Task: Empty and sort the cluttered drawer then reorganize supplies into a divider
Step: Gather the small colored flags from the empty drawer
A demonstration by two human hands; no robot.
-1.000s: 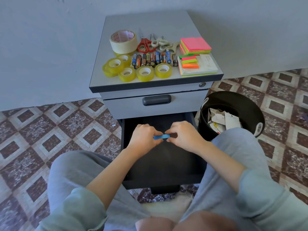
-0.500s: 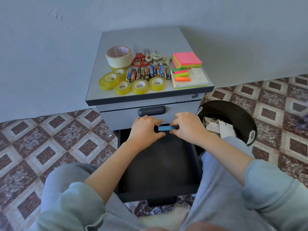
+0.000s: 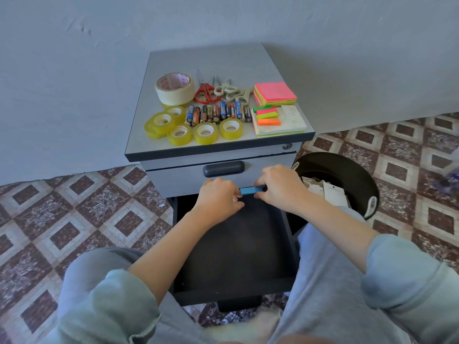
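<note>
A small blue block (image 3: pixel 250 190) is held over the back of the open black drawer (image 3: pixel 238 244). My left hand (image 3: pixel 218 197) pinches its left end and my right hand (image 3: pixel 280 187) pinches its right end. The drawer's dark floor looks bare where it shows. On the grey cabinet top (image 3: pixel 211 58) lie a wide tape roll (image 3: pixel 175 88), several yellow tape rolls (image 3: pixel 193 129), a row of batteries (image 3: pixel 218 112), scissors (image 3: pixel 218 90) and stacks of sticky notes (image 3: pixel 275 94).
A black bin (image 3: pixel 347 175) holding paper scraps stands right of the drawer, beside my right knee. The upper drawer (image 3: pixel 193 177) with a dark handle is closed. The floor is patterned tile and a grey wall rises behind the cabinet.
Both hands have carried the blue block away from me, from above the drawer's middle to its back edge by the closed upper drawer front. The view has tilted upward.
</note>
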